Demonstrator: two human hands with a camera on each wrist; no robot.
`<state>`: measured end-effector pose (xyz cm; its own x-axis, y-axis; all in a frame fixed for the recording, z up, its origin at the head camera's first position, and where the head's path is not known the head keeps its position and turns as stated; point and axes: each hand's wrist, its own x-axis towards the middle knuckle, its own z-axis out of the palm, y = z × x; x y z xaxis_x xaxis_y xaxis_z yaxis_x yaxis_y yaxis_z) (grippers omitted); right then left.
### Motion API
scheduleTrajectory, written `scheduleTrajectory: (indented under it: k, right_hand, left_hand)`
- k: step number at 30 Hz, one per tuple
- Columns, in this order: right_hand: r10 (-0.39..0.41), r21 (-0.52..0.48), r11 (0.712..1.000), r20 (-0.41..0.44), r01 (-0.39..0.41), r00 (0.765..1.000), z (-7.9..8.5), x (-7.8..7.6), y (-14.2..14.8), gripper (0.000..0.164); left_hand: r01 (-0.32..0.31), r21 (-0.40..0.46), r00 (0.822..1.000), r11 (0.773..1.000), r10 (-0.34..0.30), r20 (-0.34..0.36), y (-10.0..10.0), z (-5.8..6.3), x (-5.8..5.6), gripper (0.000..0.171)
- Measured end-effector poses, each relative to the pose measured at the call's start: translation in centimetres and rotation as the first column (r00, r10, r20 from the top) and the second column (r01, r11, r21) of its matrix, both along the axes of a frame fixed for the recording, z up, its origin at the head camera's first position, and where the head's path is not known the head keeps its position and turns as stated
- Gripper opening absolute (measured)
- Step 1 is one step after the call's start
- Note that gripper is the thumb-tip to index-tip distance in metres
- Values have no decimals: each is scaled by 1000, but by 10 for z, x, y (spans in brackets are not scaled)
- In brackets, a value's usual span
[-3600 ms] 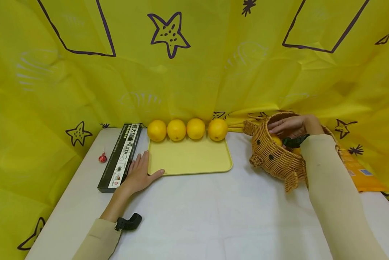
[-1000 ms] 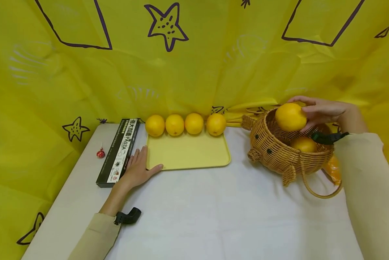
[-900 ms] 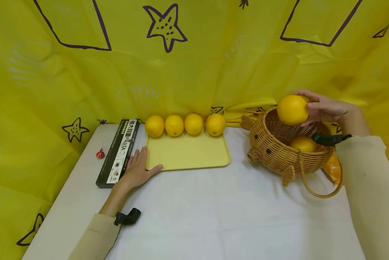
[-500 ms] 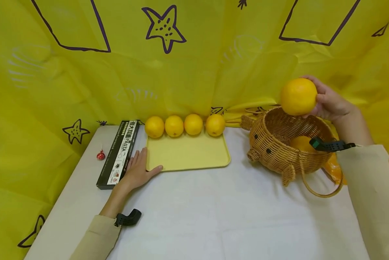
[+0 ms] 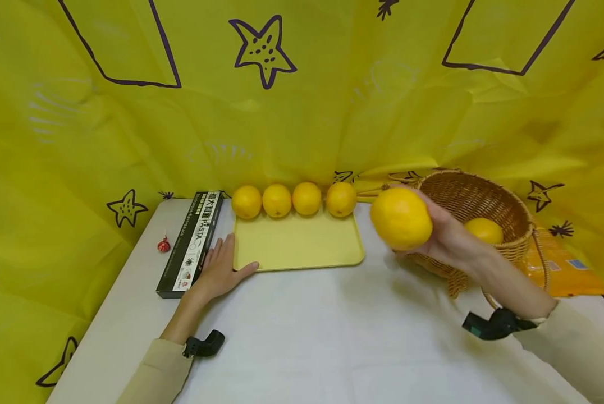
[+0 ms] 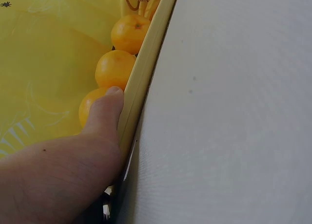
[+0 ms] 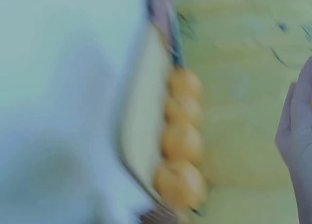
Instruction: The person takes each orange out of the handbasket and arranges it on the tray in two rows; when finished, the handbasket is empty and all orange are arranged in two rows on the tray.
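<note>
My right hand (image 5: 445,233) grips an orange (image 5: 402,219) in the air, between the tray and the basket. In the right wrist view only part of that hand shows at the right edge, and the picture is blurred. My left hand (image 5: 221,272) lies with fingers extended at the left end of a pale yellow tray (image 5: 297,247), its thumb on the front rim. Several oranges (image 5: 307,198) stand in a row along the tray's back edge. One more orange (image 5: 484,230) sits inside the wicker basket (image 5: 494,196), whose animal-face front is mostly hidden behind the right hand.
Left of the tray lies a black and white pasta box (image 5: 190,244), close to my left fingers. A red lollipop (image 5: 163,244) is beyond it. An orange packet (image 5: 564,266) lies right of the basket. A yellow patterned cloth (image 5: 302,112) hangs behind the white table (image 5: 302,348).
My right hand has lifted the orange out of the basket, then swung it left and lower, toward the tray. The left hand keeps its place at the tray's end.
</note>
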<state>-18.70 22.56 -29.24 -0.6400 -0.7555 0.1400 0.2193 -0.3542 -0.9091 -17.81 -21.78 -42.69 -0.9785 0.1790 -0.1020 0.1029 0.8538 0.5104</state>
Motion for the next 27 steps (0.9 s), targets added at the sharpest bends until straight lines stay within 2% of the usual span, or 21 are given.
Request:
scheduleTrajectory:
  k: [2,5,11,14,16,18,20,22,24,27]
  right_hand:
    - [-27,102,995,51,22,998,-16,14,-11,50]
    - [18,109,993,125,-32,992,-34,25,-22,44]
    - [117,-45,993,244,-109,963,-52,34,-39,40]
    - [156,-105,986,249,-133,956,-55,36,-51,43]
    - [146,-110,986,222,-124,964,-55,36,-60,51]
    - [102,-79,993,159,-90,982,-53,34,-69,61]
    - [17,-15,1000,85,-16,996,-49,32,-79,64]
    - [-72,79,994,-7,72,997,-45,29,-89,67]
    - [-152,183,969,-90,166,984,-41,25,-100,70]
    - [-213,318,908,-211,273,954,-36,19,-115,74]
  left_hand:
    - [3,3,1000,1000,-3,5,1,-2,0,104]
    - [4,4,1000,1000,-4,11,3,-4,0,104]
    - [3,-14,1000,1000,-2,11,3,-4,-1,105]
    - [0,-28,1000,1000,0,16,2,-3,-2,105]
    - [0,-28,1000,1000,1,18,2,-3,-2,105]
    - [-1,-29,1000,1000,1,21,3,-2,-3,105]
    - [-3,-30,1000,1000,3,24,3,-1,-3,105]
    - [-3,-29,1000,1000,4,27,2,-1,-2,105]
    - [-6,-35,1000,999,7,27,2,0,-2,104]
    - [-8,-26,1000,1000,9,19,1,1,-2,104]
